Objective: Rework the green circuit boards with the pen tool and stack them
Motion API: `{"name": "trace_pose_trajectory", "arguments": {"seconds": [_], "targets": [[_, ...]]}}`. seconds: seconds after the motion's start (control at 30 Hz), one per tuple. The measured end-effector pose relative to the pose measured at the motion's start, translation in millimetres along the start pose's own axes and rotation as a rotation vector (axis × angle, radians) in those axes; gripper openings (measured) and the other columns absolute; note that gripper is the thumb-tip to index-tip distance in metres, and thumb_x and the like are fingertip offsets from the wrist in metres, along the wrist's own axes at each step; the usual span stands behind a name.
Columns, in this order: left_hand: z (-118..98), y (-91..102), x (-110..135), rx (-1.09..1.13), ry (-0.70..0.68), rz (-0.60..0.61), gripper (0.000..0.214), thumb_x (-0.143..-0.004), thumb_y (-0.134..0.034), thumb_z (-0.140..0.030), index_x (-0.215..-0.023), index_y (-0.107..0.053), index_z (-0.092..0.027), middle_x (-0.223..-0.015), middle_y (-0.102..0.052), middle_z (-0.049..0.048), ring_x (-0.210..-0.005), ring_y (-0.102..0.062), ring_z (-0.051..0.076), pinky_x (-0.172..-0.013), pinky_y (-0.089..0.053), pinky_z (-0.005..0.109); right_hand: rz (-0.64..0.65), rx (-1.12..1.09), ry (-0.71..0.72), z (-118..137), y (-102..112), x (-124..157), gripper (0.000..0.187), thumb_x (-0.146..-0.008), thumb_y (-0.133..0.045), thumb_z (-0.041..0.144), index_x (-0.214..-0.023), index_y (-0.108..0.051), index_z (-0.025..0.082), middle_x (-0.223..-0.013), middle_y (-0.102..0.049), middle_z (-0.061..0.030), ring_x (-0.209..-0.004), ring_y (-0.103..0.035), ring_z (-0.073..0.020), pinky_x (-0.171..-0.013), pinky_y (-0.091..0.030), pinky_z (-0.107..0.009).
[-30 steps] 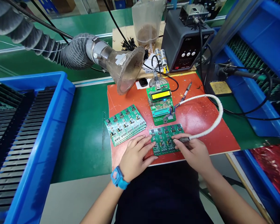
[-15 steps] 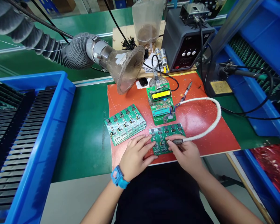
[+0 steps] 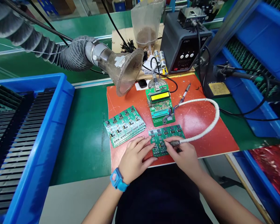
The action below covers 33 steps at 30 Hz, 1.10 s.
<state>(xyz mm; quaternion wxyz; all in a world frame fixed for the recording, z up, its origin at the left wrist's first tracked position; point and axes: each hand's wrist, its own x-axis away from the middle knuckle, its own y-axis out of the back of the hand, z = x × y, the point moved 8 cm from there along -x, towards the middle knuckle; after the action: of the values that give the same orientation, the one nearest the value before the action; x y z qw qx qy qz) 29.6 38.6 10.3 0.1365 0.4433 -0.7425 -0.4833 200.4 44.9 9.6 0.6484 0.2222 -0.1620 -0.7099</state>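
The left hand [image 3: 136,158] lies open, flat on a board [image 3: 166,140], while the right hand [image 3: 183,157] pinches a probe [image 3: 175,143] over it. A stack of boards [image 3: 124,126] lies beside; the tester [image 3: 160,105] glows lit.

Green circuit boards [image 3: 159,134] dotted with black components lie on an orange-red mat [image 3: 214,140], beside a bright blue tray [image 3: 39,146] of black racks [image 3: 14,130].
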Motion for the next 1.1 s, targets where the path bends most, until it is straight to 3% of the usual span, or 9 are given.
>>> {"name": "trace_pose_trajectory", "arguments": {"seconds": [0.3,0.7,1.1], "targets": [[-0.9,0.4,-2.5,0.000,-0.009,-0.008,0.044,-0.086,-0.067,-0.038,-0.125,-0.059,-0.021,-0.134,-0.058,0.0085,-0.122,-0.049,0.029,-0.099,-0.048,0.050,0.026,-0.042,-0.028,-1.6,0.4,1.6,0.011,-0.090,-0.057,0.026,-0.090,-0.065,0.019,-0.080,-0.071,-0.0028,-0.057,-0.065,-0.0139,-0.054,-0.052,-0.024],[-1.7,0.9,-1.4,-0.003,-0.007,-0.009,0.044,-0.085,-0.067,-0.039,-0.125,-0.059,-0.021,-0.134,-0.059,0.0090,-0.122,-0.050,0.030,-0.098,-0.049,0.050,-0.002,-0.055,0.076,0.6,2.4,4.6,0.008,-0.091,-0.058,0.023,-0.094,-0.064,0.019,-0.090,-0.071,-0.0042,-0.065,-0.069,-0.0137,-0.059,-0.055,-0.023],[-1.4,0.8,-2.9,-0.008,-0.005,-0.004,0.043,-0.086,-0.066,-0.040,-0.125,-0.059,-0.022,-0.134,-0.059,0.0089,-0.122,-0.051,0.030,-0.098,-0.049,0.050,0.004,-0.013,-0.110,-6.9,0.8,0.0,0.014,-0.088,-0.059,0.030,-0.085,-0.066,0.018,-0.066,-0.070,-0.0011,-0.052,-0.066,-0.0153,-0.052,-0.052,-0.024]]}}
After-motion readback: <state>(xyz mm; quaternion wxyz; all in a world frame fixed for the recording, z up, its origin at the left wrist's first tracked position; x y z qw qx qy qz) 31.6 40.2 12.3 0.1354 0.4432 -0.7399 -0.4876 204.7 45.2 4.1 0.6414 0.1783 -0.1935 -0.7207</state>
